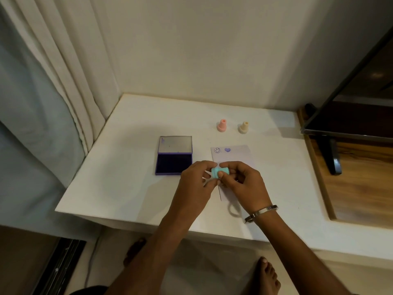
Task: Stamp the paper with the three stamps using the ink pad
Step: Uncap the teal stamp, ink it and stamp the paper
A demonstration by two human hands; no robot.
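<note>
A teal stamp (220, 172) lies sideways between both hands, just above the white table. My left hand (196, 184) grips its wide end and my right hand (244, 184) grips its narrow end. Under the hands lies the pale paper (236, 155), which bears a smiley print and a purple heart print near its top left corner. The purple ink pad (174, 165) sits open to the left of the paper, lid raised behind it. A pink stamp (222, 125) and a cream stamp (243, 127) stand upright behind the paper.
The white table (131, 188) sits in a corner, with a wall behind and curtains (63, 81) to the left. A dark screen on a stand (348, 116) rests on a wooden surface to the right. My bare feet show below the table's front edge.
</note>
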